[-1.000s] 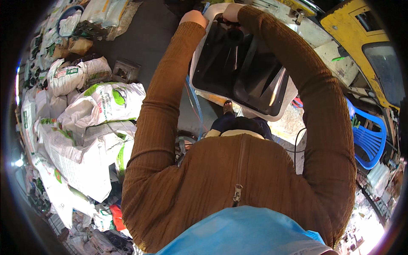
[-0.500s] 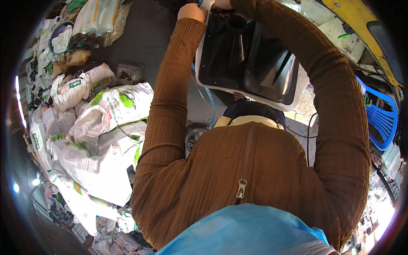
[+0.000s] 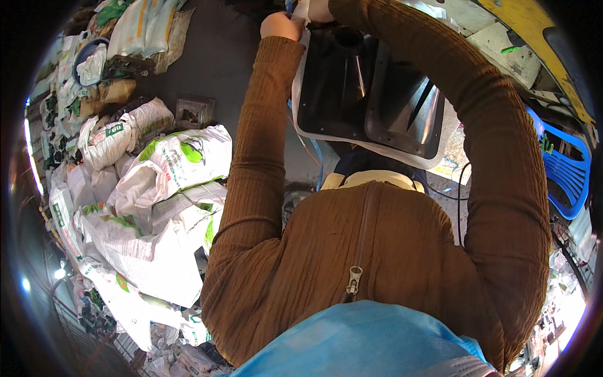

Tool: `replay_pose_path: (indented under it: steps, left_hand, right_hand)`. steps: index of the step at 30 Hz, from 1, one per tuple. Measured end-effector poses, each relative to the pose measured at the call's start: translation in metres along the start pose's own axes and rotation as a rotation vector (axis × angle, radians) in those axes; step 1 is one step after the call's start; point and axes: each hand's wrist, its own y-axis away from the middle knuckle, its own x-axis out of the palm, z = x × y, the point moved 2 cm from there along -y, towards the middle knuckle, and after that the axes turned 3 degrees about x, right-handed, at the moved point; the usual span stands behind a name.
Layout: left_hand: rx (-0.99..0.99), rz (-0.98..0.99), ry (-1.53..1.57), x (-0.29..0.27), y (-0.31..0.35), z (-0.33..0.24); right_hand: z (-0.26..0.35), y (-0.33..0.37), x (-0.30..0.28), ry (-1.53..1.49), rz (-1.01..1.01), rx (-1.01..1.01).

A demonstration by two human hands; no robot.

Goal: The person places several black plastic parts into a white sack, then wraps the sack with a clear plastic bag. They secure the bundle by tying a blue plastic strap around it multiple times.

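Observation:
At the top edge, beyond the far left corner of a black moulded part (image 3: 339, 88), my two hands are close together. My left hand (image 3: 281, 26) is closed, its fingers at a narrow white strip (image 3: 302, 10). My right hand (image 3: 321, 10) is beside it on the right, partly cut off by the frame, its fingers mostly hidden. Glossy and hollowed, with a round recess near its far end, the black part lies in front of me. White sheet-like material (image 3: 402, 158) shows around its edge. What exactly the fingers grip is too small to tell.
White printed sacks (image 3: 144, 245) are heaped on the left, with a dark box-like object (image 3: 194, 111) behind them. A blue plastic chair (image 3: 568, 169) stands at right, below a yellow frame (image 3: 534, 25). A black cable (image 3: 460, 201) hangs beside my right arm.
The whole view has shifted slightly, so the sacks and the black part appear lower and farther right. Both hands appear a little lower and farther left, still together at the white strip.

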Motion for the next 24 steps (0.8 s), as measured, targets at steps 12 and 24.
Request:
replay_pose_path:
  steps: [12, 24]
  left_hand:
    - [0.056, 0.336, -0.156, -0.04, 0.062, 0.008]
    - [-0.01, 0.245, -0.193, -0.038, 0.104, 0.022]
  right_hand:
    - [0.107, 0.201, -0.029, 0.725, -0.366, -0.12]
    - [0.092, 0.197, 0.092, 0.65, -0.294, -0.005]
